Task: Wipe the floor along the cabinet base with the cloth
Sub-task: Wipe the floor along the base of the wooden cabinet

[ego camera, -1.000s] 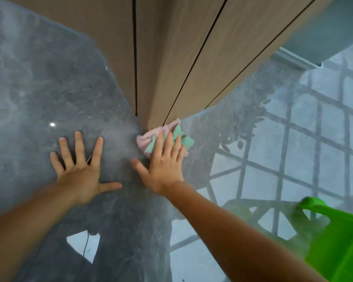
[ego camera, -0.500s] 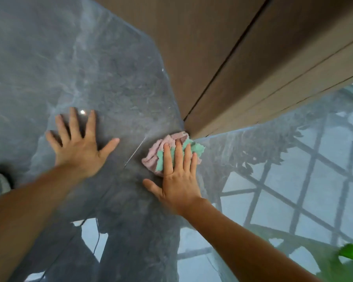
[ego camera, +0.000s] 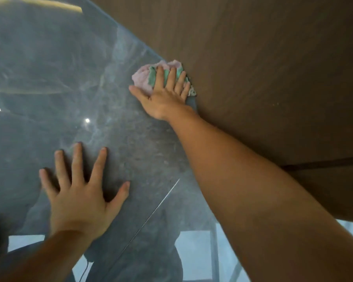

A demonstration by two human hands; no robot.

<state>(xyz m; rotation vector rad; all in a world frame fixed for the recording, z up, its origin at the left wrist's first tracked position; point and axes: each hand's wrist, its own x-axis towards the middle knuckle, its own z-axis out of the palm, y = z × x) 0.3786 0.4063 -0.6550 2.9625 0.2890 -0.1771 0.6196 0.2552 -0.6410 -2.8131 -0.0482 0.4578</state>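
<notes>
A crumpled pink and green cloth [ego camera: 143,76] lies on the glossy dark grey floor [ego camera: 49,74], pressed against the base of the brown wooden cabinet [ego camera: 263,68]. My right hand [ego camera: 165,93] lies flat on the cloth, fingers spread over it and pointing up along the cabinet edge. My left hand [ego camera: 80,192] is planted palm down on the bare floor, lower left, fingers spread, holding nothing. Part of the cloth is hidden under my right hand.
The cabinet fills the upper right and runs diagonally. A thin seam [ego camera: 157,208] crosses the floor between my arms. The shiny floor reflects ceiling lights [ego camera: 87,120] and a window at the bottom.
My right hand has slid the cloth from the cabinet corner up along the cabinet's left side. The view has swung left, and the green object at the right has dropped out of sight.
</notes>
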